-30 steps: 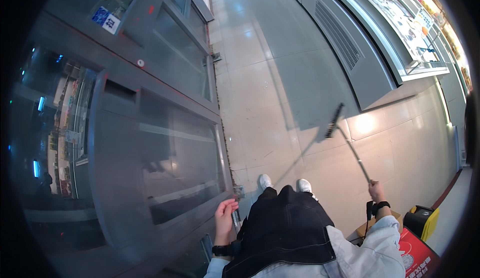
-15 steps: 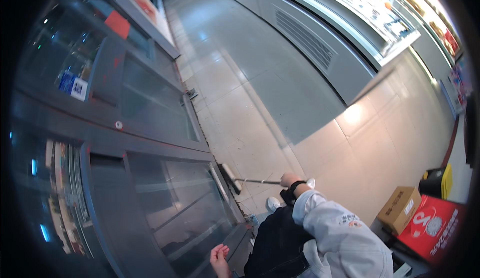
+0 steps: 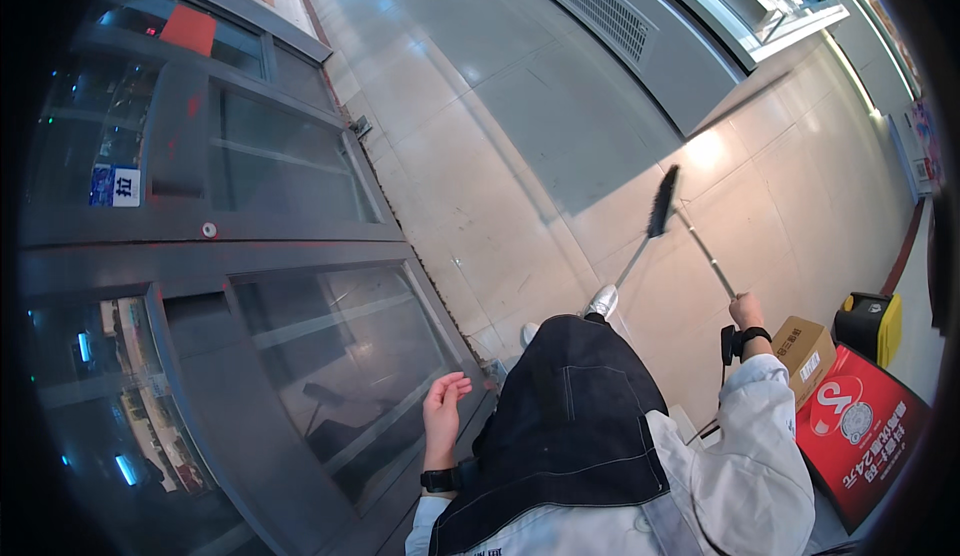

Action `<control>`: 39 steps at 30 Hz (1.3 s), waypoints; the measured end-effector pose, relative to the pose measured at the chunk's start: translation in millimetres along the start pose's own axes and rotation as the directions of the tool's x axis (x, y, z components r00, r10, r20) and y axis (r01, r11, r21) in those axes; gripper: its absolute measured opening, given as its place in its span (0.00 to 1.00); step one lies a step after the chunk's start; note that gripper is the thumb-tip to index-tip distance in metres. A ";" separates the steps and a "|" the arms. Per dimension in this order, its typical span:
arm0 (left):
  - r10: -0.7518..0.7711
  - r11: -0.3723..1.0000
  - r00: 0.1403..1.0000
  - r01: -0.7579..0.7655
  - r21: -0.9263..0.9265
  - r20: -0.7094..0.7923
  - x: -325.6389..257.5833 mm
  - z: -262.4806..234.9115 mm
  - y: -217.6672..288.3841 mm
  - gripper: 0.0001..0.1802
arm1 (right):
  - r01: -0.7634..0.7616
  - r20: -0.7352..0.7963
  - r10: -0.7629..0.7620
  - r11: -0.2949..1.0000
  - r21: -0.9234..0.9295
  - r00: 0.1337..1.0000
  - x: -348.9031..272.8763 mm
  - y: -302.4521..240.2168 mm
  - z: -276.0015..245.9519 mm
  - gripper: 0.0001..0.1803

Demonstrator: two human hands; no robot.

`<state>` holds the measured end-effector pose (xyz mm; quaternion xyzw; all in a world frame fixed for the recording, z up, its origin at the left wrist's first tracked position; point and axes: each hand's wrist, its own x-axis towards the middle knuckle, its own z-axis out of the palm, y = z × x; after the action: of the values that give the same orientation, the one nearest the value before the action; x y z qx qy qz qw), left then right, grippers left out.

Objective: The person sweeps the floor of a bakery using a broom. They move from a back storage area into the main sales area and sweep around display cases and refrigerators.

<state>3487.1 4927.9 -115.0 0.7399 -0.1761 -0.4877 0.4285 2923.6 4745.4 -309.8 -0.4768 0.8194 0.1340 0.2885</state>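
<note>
My right hand (image 3: pixel 745 309), at the right, is closed round the pale handle of a broom (image 3: pixel 707 253). The broom's head (image 3: pixel 663 202), with dark bristles, is out over the tiled floor to the right of my shoes. Whether the bristles touch the tiles, I cannot tell. My left hand (image 3: pixel 442 416) is in front of the grey door, its fingers loosely bent with nothing in them. A dark strap shows on each wrist.
Grey glass-panelled doors (image 3: pixel 300 341) line the left side. A refrigerated display case (image 3: pixel 640 41) with a vent grille runs along the upper right. On the right are a cardboard box (image 3: pixel 803 358), a red printed box (image 3: pixel 860 431) and a black-and-yellow bin (image 3: pixel 868 328).
My right hand has swung the broom from the foot of the door to the right, across the floor. My left hand has come further into view.
</note>
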 end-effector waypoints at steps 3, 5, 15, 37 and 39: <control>-0.013 0.999 0.999 0.011 0.043 0.036 3.2 13.2 7.2 0.12 | 0.128 -0.041 -0.130 0.991 -0.034 0.991 -28.6 -3.8 -22.4 0.12; -0.018 0.998 1.000 0.016 0.063 0.026 5.8 20.0 6.9 0.12 | 0.248 -0.007 -0.248 0.969 -0.003 0.969 -50.2 -5.5 -29.5 0.12; 0.107 0.966 0.993 -0.118 0.230 0.057 -0.8 54.8 23.5 0.11 | 0.644 0.444 -0.520 0.742 -0.189 0.729 -64.6 -189.1 77.5 0.10; -0.061 0.957 0.992 0.026 0.288 0.114 27.6 76.1 28.8 0.11 | 0.151 -0.120 -0.155 0.988 -0.043 0.981 -8.1 78.5 -67.1 0.11; -0.105 0.958 0.992 0.080 0.277 0.076 20.5 70.1 21.5 0.12 | 0.104 0.010 -0.104 0.994 -0.044 0.995 -27.6 71.9 -69.2 0.11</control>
<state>3438.9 4869.3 -120.4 0.7766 -0.2259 -0.5111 0.2907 2848.4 4767.2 -242.0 -0.5245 0.7892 0.1387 0.2878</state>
